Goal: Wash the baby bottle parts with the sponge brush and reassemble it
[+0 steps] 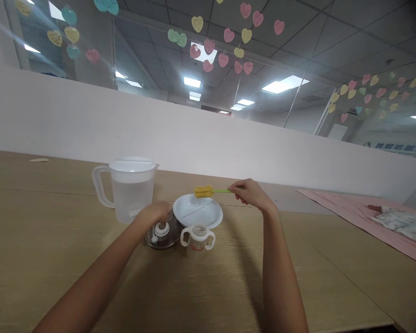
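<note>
My right hand (pixel 247 190) is closed on the thin green handle of a sponge bottle brush (pixel 204 191). Its yellow sponge head hangs over the far rim of a white bowl (pixel 215 217), inside which a thin straight line shows. Over a dark, shallow dish (pixel 162 244) is my left hand (pixel 156 212), its fingers mostly hidden from view. A white bottle lid (pixel 162 230) with a small round piece lies in that dish, just under the left hand. In front of the bowl stands a clear two-handled baby bottle (pixel 196 243), upright and without a lid.
Left of the dish stands a lidded translucent pitcher (pixel 131 194) with liquid inside. A pale flat piece (pixel 39 160) lies far left on the wooden table (pixel 90 259). On the right, a pink cloth (pixel 333 202) carries a patterned fabric item (pixel 404 222). A white wall (pixel 201 143) borders the back.
</note>
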Motion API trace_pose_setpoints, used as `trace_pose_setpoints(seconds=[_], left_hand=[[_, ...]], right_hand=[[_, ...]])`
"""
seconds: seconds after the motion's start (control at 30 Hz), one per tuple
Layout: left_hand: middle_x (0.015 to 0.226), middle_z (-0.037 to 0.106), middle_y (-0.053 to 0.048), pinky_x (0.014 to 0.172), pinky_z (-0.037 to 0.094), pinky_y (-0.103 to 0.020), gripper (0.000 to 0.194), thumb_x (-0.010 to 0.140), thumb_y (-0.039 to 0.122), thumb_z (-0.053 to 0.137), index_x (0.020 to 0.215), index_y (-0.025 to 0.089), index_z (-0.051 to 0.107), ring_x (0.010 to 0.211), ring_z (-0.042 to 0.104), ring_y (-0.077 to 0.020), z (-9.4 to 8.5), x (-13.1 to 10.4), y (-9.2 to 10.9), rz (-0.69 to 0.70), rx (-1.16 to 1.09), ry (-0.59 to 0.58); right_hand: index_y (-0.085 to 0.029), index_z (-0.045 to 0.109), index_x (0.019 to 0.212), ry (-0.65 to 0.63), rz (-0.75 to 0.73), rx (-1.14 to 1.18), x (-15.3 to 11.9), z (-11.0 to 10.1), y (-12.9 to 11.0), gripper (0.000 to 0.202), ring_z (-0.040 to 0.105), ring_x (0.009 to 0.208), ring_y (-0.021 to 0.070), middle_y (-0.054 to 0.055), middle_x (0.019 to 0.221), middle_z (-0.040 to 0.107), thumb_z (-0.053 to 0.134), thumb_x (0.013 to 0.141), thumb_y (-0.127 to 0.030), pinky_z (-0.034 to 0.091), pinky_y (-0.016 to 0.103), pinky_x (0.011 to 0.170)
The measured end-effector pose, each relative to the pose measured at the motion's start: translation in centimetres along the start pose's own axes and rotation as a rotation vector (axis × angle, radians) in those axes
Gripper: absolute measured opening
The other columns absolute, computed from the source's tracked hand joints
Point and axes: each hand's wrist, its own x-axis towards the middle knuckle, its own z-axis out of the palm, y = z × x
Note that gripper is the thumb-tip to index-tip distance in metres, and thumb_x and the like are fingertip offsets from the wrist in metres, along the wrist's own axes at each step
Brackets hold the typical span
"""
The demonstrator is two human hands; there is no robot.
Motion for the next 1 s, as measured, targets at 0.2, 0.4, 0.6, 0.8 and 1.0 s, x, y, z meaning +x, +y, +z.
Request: trace_pose_setpoints(seconds=[0.2, 0.4, 0.6, 0.8, 1.0], left_hand=[[0.08, 0.067, -0.003, 0.053, 0.04, -0.023, 0.027, 0.051, 0.015, 0.062, 0.078, 0.02, 0.058, 0.071, 0.06, -0.0204, 0.0, 0.1, -0.3, 0.037, -0.005, 0.051], [0.087, 0.067, -0.005, 0.058, 0.042, -0.025, 0.027, 0.055, 0.021, 0.063, 0.082, 0.02, 0.06, 0.076, 0.061, -0.0224, 0.0, 0.0, 0.0, 0.033, 0.014, 0.082], [0.1, 0.066, -0.011, 0.068, 0.044, -0.028, 0.027, 0.07, 0.024, 0.054, 0.096, 0.018, 0.06, 0.088, 0.06, -0.0245, -1.5, -2.0, 1.8, 0.039, 0.015, 0.124], [0.124, 0.053, -0.009, 0.08, 0.041, -0.028, 0.063, 0.077, 0.056, 0.04, 0.129, 0.02, 0.038, 0.105, 0.053, -0.0233, -2.5, -4.6, 6.0, 0.313, -0.173, 0.046], [0.094, 0.064, -0.004, 0.059, 0.04, -0.025, 0.049, 0.06, 0.05, 0.06, 0.099, 0.021, 0.06, 0.081, 0.059, -0.0216, -1.7, -5.2, 7.9, 0.344, -0.193, 0.002]], right_hand=[[-0.014, 0.063, 0.074, 0.002, 0.014, 0.02, -0.2, -0.2, 0.1, 0.021, 0.041, 0.042, 0.0058, 0.0, 0.055, 0.052, 0.053, 0.072, -0.032, 0.033, 0.018, 0.037], [-0.013, 0.064, 0.074, -0.003, 0.018, 0.011, -0.2, -0.3, 0.2, 0.02, 0.04, 0.042, 0.0056, 0.0, 0.055, 0.052, 0.052, 0.072, -0.03, 0.032, 0.017, 0.036], [-0.012, 0.064, 0.074, 0.007, 0.027, 0.011, -0.3, -0.4, 0.0, 0.019, 0.04, 0.041, 0.0049, 0.0, 0.054, 0.052, 0.053, 0.072, -0.029, 0.032, 0.016, 0.036], [-0.013, 0.064, 0.072, 0.047, 0.037, -0.001, -0.4, -0.7, 0.0, 0.018, 0.041, 0.041, 0.0047, 0.0, 0.054, 0.053, 0.054, 0.072, -0.028, 0.032, 0.016, 0.037], [-0.014, 0.064, 0.07, 0.073, 0.03, -0.018, -0.5, -0.8, 0.0, 0.019, 0.041, 0.04, 0.0049, 0.0, 0.054, 0.053, 0.053, 0.072, -0.029, 0.032, 0.016, 0.037]])
